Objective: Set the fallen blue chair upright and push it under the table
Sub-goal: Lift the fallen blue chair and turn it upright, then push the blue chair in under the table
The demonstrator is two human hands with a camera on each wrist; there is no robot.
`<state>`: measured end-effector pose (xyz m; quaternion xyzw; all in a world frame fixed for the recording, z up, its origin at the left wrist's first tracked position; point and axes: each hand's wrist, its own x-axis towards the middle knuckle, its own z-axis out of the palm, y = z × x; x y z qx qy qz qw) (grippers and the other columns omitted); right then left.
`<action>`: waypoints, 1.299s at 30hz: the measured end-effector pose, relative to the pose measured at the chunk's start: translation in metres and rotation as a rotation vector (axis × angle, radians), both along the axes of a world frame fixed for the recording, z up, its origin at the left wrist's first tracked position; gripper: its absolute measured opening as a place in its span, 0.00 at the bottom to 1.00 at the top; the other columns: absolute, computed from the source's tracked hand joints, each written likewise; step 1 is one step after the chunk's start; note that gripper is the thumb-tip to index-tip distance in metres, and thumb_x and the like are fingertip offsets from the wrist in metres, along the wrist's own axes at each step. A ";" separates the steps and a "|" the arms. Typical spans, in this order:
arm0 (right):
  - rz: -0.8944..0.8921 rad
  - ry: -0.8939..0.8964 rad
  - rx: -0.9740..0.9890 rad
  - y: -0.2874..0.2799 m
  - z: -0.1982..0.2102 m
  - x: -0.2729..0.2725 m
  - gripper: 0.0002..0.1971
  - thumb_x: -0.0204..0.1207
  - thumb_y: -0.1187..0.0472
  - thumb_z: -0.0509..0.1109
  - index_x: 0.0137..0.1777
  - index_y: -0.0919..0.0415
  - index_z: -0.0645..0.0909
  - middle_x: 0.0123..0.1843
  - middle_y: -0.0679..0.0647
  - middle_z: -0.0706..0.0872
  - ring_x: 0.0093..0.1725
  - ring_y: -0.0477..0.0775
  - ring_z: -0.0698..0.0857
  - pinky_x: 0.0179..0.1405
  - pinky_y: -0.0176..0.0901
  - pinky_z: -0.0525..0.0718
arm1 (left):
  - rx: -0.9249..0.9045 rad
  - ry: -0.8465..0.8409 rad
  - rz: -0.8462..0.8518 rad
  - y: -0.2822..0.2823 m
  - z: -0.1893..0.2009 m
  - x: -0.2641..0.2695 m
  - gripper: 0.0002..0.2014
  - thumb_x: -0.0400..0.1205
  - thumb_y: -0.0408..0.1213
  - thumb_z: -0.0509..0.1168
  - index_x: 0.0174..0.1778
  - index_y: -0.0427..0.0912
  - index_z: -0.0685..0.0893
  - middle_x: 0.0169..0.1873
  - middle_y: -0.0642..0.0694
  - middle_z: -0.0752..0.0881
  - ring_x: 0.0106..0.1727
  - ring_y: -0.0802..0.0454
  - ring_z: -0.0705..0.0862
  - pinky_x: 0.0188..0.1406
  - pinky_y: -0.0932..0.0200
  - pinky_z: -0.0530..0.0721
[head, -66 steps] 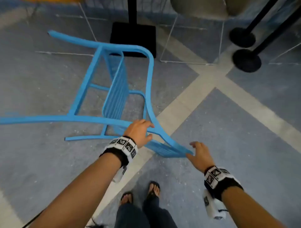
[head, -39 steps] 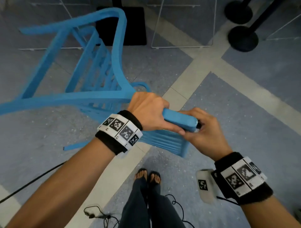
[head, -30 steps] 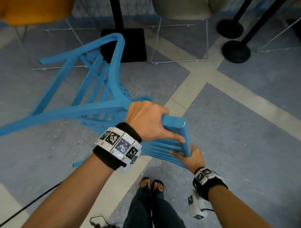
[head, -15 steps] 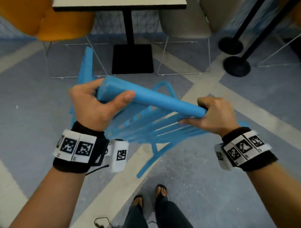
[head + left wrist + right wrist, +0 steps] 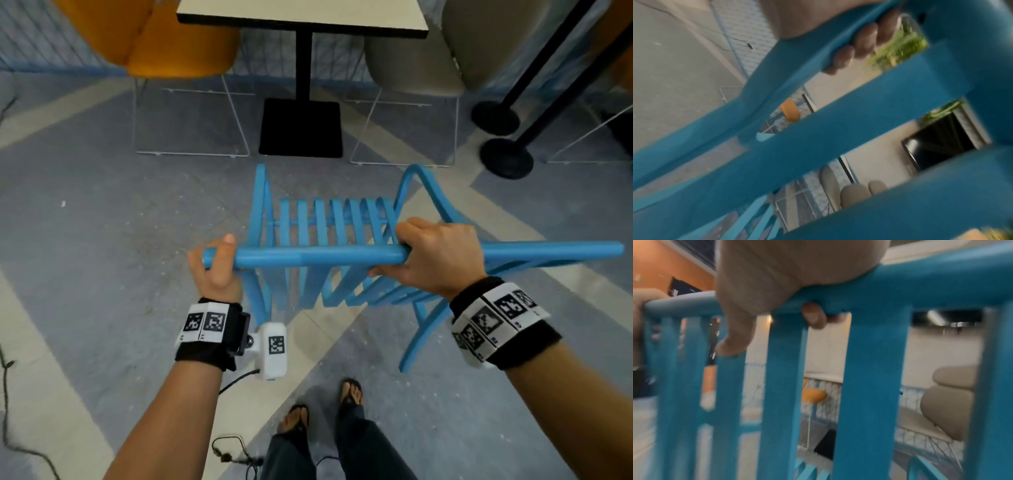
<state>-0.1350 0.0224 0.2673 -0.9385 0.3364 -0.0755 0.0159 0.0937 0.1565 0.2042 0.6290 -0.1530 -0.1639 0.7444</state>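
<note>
The blue slatted chair (image 5: pixel 329 222) stands upright in front of me, its seat facing the table (image 5: pixel 301 13). My left hand (image 5: pixel 215 270) grips the left end of the chair's top rail (image 5: pixel 308 255). My right hand (image 5: pixel 435 260) grips the same rail further right. In the left wrist view my fingers (image 5: pixel 859 47) curl around the blue rail (image 5: pixel 797 65). The right wrist view shows my right hand (image 5: pixel 777 288) wrapped over the rail (image 5: pixel 920 277), with the back slats (image 5: pixel 869 386) below it. The chair stands short of the table's black base (image 5: pixel 301 126).
An orange chair (image 5: pixel 161 37) stands left of the table, a beige chair (image 5: pixel 445 48) right of it, both on white wire legs. Two black stanchion bases (image 5: pixel 503 137) stand at the right. A cable (image 5: pixel 233 452) lies by my feet (image 5: pixel 322 404).
The chair has swung from lying tilted on the floor to upright with its back toward me. Both hands shifted onto the top rail and the table has come into view.
</note>
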 end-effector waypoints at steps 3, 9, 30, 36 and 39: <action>-0.023 0.001 0.002 0.027 -0.019 0.005 0.30 0.54 0.33 0.78 0.26 0.60 0.71 0.21 0.53 0.77 0.14 0.57 0.71 0.17 0.37 0.64 | 0.014 0.022 0.009 0.017 -0.009 0.011 0.11 0.59 0.51 0.61 0.17 0.49 0.75 0.14 0.57 0.77 0.19 0.67 0.73 0.26 0.70 0.71; -0.037 -0.024 0.034 0.078 -0.045 0.021 0.28 0.54 0.39 0.81 0.26 0.61 0.71 0.21 0.55 0.77 0.12 0.58 0.72 0.16 0.38 0.65 | 0.073 0.046 0.056 0.048 -0.031 0.027 0.15 0.58 0.50 0.58 0.20 0.40 0.76 0.18 0.52 0.79 0.24 0.57 0.75 0.27 0.63 0.72; -0.043 -0.072 0.144 0.153 -0.085 -0.057 0.26 0.63 0.30 0.67 0.36 0.56 0.75 0.32 0.48 0.77 0.28 0.50 0.76 0.20 0.35 0.63 | 0.721 -0.623 0.125 0.134 -0.051 -0.016 0.13 0.69 0.39 0.59 0.29 0.37 0.86 0.28 0.34 0.88 0.35 0.35 0.83 0.41 0.48 0.77; -0.351 -0.093 0.065 0.136 -0.101 -0.111 0.26 0.74 0.45 0.50 0.23 0.62 0.76 0.22 0.58 0.79 0.19 0.61 0.77 0.20 0.38 0.64 | 0.990 -1.022 -0.232 0.117 -0.049 -0.066 0.16 0.69 0.45 0.58 0.21 0.40 0.84 0.16 0.37 0.82 0.21 0.38 0.80 0.32 0.53 0.77; -0.364 -0.082 0.047 0.129 -0.101 -0.103 0.19 0.67 0.52 0.52 0.22 0.61 0.74 0.20 0.57 0.78 0.16 0.60 0.74 0.21 0.38 0.62 | 0.995 -1.023 -0.191 0.112 -0.046 -0.064 0.16 0.66 0.45 0.57 0.22 0.39 0.84 0.15 0.35 0.81 0.20 0.37 0.79 0.31 0.54 0.76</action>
